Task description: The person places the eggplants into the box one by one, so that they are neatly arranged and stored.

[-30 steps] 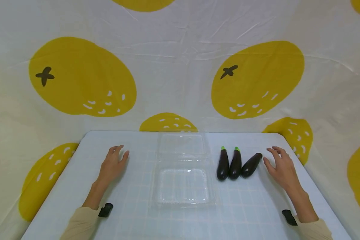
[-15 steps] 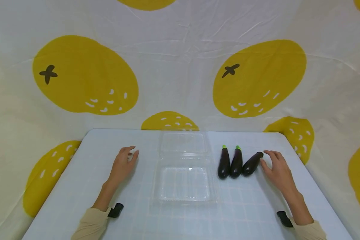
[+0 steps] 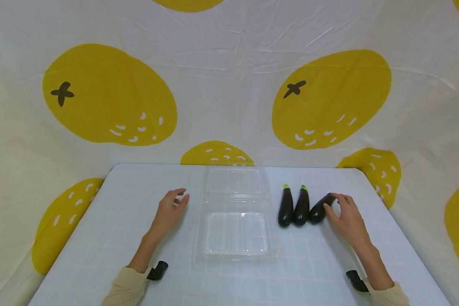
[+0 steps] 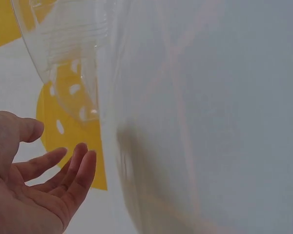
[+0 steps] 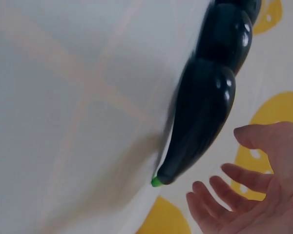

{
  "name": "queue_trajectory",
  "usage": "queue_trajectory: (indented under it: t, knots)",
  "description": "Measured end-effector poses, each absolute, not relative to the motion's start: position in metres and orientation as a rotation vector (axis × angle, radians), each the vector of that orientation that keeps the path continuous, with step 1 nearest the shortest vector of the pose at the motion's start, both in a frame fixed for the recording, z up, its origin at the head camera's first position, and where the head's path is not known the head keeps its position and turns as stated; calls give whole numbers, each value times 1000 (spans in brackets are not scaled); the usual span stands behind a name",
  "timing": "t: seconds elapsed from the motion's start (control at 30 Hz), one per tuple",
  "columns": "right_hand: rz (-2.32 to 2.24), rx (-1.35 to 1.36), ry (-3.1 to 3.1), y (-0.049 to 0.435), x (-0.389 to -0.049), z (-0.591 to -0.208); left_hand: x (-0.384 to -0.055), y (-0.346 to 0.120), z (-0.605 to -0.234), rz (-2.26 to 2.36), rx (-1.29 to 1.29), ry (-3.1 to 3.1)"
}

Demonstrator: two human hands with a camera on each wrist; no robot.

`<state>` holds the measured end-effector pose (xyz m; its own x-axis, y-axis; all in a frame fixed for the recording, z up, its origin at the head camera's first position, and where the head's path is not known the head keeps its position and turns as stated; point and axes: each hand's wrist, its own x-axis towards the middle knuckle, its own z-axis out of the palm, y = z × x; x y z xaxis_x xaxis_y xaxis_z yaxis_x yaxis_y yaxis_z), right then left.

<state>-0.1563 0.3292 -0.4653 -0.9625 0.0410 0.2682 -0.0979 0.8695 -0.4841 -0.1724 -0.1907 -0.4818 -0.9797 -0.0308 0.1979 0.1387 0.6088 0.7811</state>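
Note:
Three dark eggplants lie in a row right of the middle: a left eggplant [image 3: 285,208], a middle eggplant [image 3: 301,207] and a tilted right eggplant [image 3: 318,211]. Over the stem end of the right one hovers my right hand [image 3: 346,216], its fingers loosely bent. In the right wrist view a gap shows between this hand [image 5: 259,185] and the nearest eggplant [image 5: 200,112]. My left hand [image 3: 169,214] holds nothing, its fingers relaxed, to the left of a clear plastic clamshell container [image 3: 235,257]. The container stands with its lid [image 3: 233,180] folded back.
A white table [image 3: 229,284] with a faint checked pattern carries everything. Behind it hangs a white cloth [image 3: 222,93] with large yellow fruit prints. Black wrist straps [image 3: 158,270] show at both cuffs.
My right hand has moved left, from beside the right eggplant to over its stem end. My left hand has come right, closer to the container. Eggplants and container stay in place.

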Motion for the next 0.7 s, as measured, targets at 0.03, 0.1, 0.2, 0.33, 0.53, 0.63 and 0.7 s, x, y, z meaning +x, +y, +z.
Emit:
queue_trajectory:
  t: [0.03,0.1,0.2,0.33,0.53,0.63,0.7]
  knots:
    - [745,33,-2781,328,-156,-465,-172,-189,-482,-1325,-81,-2649]
    - [759,9,-2800,325,-154,-465,-170,-186,-481,-1355,-67,-2663]
    - [769,-32,-2830,322,-153,-467,-167,-181,-481,-1380,-50,-2680]
    - [758,-77,-2845,318,-153,-470,-165,-175,-481,-1400,-49,-2680]
    - [761,-142,-2855,315,-154,-473,-162,-170,-481,-1441,-41,-2681]
    - [777,-153,-2852,313,-154,-473,-161,-168,-482,-1482,-34,-2682]
    - [790,-159,-2849,313,-154,-473,-161,-167,-483,-1528,-34,-2675]
